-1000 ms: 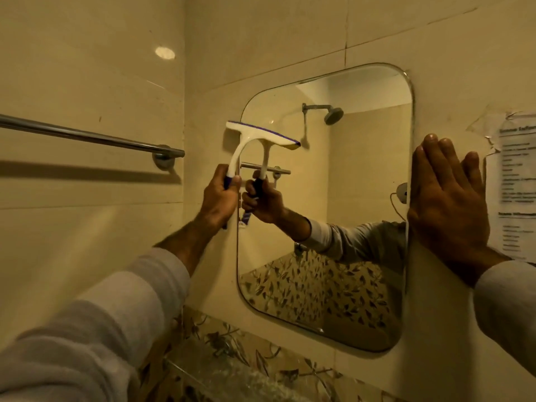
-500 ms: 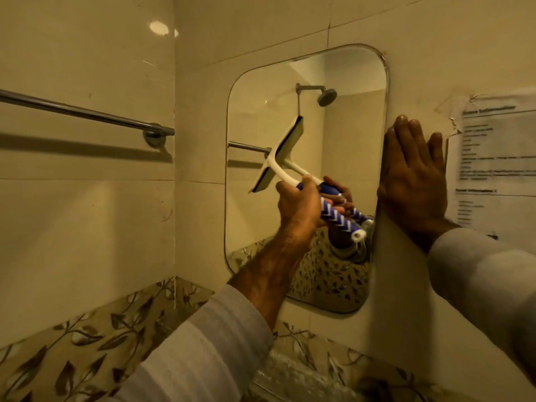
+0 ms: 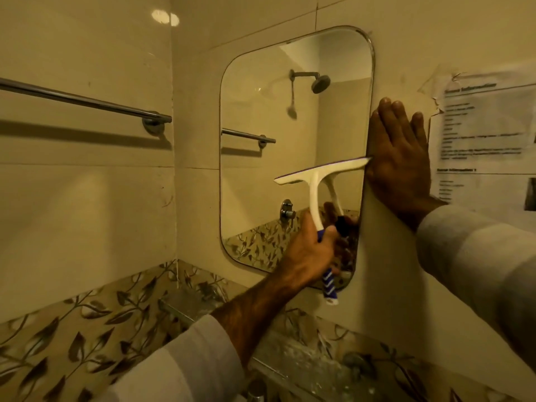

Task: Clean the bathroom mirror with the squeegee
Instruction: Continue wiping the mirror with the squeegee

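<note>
Gripping the blue-and-white striped handle, the left hand [image 3: 309,253] has its fingers wrapped fully round the white plastic squeegee [image 3: 316,184] and holds it handle down, with the blade bar lying almost level across the glass. The bar sits in the lower right part of the rounded rectangular wall mirror [image 3: 261,111], and its right tip reaches the mirror's right edge, very near the other hand. This posture probably lets the blade meet the glass along its whole length, so that a downward pull can wipe one full band — whether the rubber really touches the glass, I cannot tell from this angle.

The right hand [image 3: 401,158] lies flat on the beige tiled wall [image 3: 333,285] just beside the mirror's right edge, fingers straight and pointing up, holding nothing. It seems to serve as a support for the body while the person leans in; perhaps it also steadies the mirror.

To the right of this hand, a white printed paper sheet [image 3: 484,126] is stuck on the wall, its top left corner torn. It has a bold heading and lines of text, but the writing is too blurred to read. No brand is visible on the squeegee.
</note>
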`<action>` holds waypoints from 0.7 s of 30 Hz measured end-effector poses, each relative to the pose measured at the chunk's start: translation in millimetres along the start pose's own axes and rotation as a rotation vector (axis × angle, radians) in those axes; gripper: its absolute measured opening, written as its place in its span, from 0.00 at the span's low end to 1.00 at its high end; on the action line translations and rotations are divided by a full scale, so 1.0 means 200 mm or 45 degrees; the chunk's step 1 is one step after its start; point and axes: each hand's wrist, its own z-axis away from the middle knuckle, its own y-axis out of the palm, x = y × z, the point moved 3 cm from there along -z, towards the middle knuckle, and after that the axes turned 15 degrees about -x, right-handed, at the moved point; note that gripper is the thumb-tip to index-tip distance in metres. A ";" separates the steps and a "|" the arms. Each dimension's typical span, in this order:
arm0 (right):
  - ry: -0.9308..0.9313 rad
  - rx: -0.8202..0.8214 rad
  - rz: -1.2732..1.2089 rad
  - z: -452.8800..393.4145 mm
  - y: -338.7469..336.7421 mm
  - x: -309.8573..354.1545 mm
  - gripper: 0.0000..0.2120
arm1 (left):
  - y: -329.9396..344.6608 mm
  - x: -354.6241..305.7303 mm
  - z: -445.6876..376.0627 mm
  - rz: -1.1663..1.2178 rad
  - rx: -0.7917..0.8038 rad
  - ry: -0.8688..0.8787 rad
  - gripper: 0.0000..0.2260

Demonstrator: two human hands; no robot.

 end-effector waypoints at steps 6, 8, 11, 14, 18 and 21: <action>0.006 -0.028 0.006 0.00 0.01 0.00 0.29 | -0.30 0.23 -0.06 -0.624 0.180 0.258 0.20; 0.018 -0.037 0.006 0.00 0.02 0.01 0.31 | -0.41 0.32 -0.11 -0.857 0.270 0.319 0.21; 0.013 -0.048 0.021 0.00 0.04 0.00 0.32 | -0.58 0.40 -0.21 -1.130 0.355 0.394 0.23; 0.000 -0.063 0.037 0.01 0.04 0.00 0.32 | -0.74 0.45 -0.32 -1.333 0.412 0.457 0.26; -0.007 -0.096 0.044 0.01 0.06 0.00 0.33 | -0.95 0.48 -0.47 -1.428 0.444 0.464 0.26; -0.013 -0.103 0.073 0.01 0.08 -0.02 0.35 | -1.14 0.50 -0.56 -1.548 0.382 0.420 0.10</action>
